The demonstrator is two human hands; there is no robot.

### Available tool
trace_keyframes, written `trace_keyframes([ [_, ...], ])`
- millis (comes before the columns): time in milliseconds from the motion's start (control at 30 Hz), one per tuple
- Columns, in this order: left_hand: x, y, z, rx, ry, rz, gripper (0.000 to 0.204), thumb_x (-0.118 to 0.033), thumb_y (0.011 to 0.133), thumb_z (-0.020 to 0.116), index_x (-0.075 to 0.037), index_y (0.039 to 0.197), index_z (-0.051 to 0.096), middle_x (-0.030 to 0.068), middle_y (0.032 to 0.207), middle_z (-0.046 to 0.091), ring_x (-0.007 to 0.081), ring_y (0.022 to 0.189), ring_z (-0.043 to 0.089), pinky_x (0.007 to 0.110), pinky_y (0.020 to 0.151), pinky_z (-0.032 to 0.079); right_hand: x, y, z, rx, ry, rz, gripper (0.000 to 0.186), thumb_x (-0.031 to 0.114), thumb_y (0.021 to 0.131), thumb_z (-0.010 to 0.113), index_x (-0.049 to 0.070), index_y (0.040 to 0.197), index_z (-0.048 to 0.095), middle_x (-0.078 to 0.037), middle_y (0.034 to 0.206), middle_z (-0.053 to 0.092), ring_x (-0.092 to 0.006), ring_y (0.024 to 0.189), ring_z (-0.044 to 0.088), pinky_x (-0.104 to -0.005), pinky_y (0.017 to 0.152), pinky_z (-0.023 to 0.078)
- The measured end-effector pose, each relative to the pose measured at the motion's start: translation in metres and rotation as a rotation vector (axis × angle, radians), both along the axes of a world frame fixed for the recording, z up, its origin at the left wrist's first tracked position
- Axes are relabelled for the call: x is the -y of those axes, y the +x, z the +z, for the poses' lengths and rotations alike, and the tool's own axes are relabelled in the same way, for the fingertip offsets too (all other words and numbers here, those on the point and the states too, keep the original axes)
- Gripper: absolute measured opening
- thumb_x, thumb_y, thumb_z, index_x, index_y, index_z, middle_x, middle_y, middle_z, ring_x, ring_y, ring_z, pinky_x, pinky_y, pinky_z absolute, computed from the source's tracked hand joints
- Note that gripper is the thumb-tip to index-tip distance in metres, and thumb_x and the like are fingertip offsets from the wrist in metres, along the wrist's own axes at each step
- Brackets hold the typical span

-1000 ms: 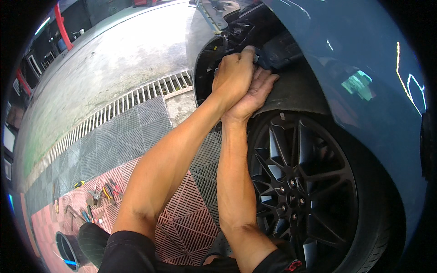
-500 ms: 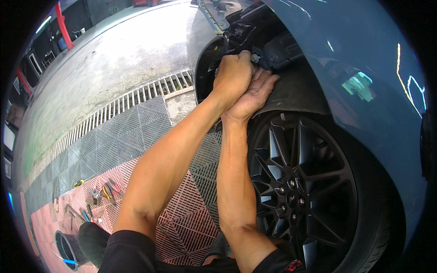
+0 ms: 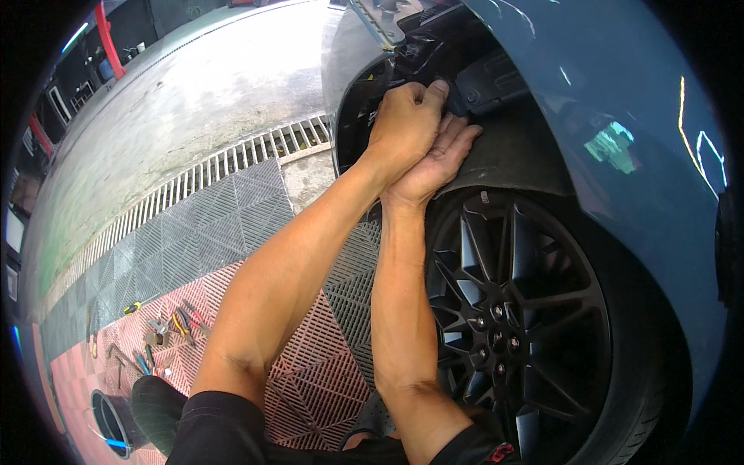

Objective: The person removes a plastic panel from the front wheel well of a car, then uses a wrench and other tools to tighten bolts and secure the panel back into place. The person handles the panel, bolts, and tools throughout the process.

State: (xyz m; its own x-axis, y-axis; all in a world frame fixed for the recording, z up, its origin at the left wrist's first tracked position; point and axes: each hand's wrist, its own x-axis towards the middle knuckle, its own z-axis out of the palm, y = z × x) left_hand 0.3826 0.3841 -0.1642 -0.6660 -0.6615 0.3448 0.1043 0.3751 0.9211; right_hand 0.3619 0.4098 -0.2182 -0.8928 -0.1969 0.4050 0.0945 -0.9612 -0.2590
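Both of my hands are up inside the front of the wheel arch of a blue-grey car (image 3: 604, 182). My left hand (image 3: 406, 122) is closed, its thumb pressed toward the curled fingers near a dark bracket (image 3: 488, 84); whatever it grips is hidden. Just below and to the right, my right hand (image 3: 435, 169) lies palm up with its fingers stretched out, partly behind the left hand. It touches or nearly touches the left wrist, and nothing shows on its palm. The black arch liner (image 3: 519, 159) spreads right of the hands.
A black spoked wheel (image 3: 496, 337) stands below the arch, close to my right forearm. On the red and grey floor tiles (image 3: 310, 395) at left lie pliers (image 3: 183, 324), a yellow-and-black tool (image 3: 132, 308) and other hand tools. A dark bucket (image 3: 99, 411) is at lower left. Beyond runs a drain grate (image 3: 209, 175).
My left thumb has shifted up and right; the light-coloured bolt-like piece seen beside it earlier is now covered. Both hands have moved slightly right. My view has shifted a little.
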Motion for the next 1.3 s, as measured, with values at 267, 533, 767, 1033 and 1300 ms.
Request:
trace_keyframes([
  [267,0.002,-0.008,-0.01,-0.1,-0.046,0.123,0.06,-0.047,0.111,0.052,0.006,0.097,0.076,0.022,0.09,0.076,0.0325,0.089,0.073,0.046,0.083,0.054,-0.006,-0.001,-0.005,-0.149,0.044,0.016,0.058,0.053,0.121,0.026,0.01,0.15,0.05,-0.009,0.153,0.054,-0.021,0.143,0.05,-0.0399,0.126,0.032],
  [533,0.0,0.004,0.007,0.156,-0.019,0.018,0.054,-0.046,0.11,0.054,0.004,0.108,0.074,0.0268,0.112,0.077,0.044,0.107,0.074,0.049,0.094,0.054,-0.004,-0.004,-0.004,-0.091,0.005,0.016,0.05,0.055,0.12,0.029,0.012,0.124,0.055,-0.005,0.128,0.06,-0.0179,0.126,0.059,-0.0393,0.117,0.043],
  [767,0.007,-0.004,-0.003,0.055,-0.169,0.069,0.053,-0.049,0.11,0.054,0.002,0.115,0.069,0.0267,0.111,0.077,0.0457,0.111,0.074,0.052,0.098,0.054,-0.002,-0.001,-0.005,-0.159,0.035,0.015,0.056,0.053,0.121,0.026,0.01,0.149,0.049,-0.009,0.151,0.054,-0.0209,0.143,0.05,-0.0401,0.127,0.031],
  [1033,-0.006,0.002,-0.006,-0.037,-0.291,0.117,0.053,-0.048,0.111,0.051,0.002,0.115,0.068,0.0312,0.106,0.077,0.0487,0.111,0.074,0.054,0.1,0.054,-0.011,-0.008,-0.014,-0.23,0.076,0.064,0.057,0.058,0.119,0.027,0.011,0.139,0.052,-0.009,0.142,0.058,-0.0208,0.133,0.057,-0.0397,0.119,0.042],
  [1300,0.013,-0.007,0.005,0.139,-0.018,-0.019,0.05,-0.044,0.111,0.053,0.003,0.115,0.07,0.0262,0.098,0.077,0.0387,0.091,0.074,0.047,0.089,0.056,-0.002,-0.003,-0.005,-0.141,0.094,-0.04,0.069,0.058,0.12,0.023,0.006,0.163,0.037,-0.013,0.165,0.044,-0.0227,0.154,0.041,-0.0411,0.132,0.027],
])
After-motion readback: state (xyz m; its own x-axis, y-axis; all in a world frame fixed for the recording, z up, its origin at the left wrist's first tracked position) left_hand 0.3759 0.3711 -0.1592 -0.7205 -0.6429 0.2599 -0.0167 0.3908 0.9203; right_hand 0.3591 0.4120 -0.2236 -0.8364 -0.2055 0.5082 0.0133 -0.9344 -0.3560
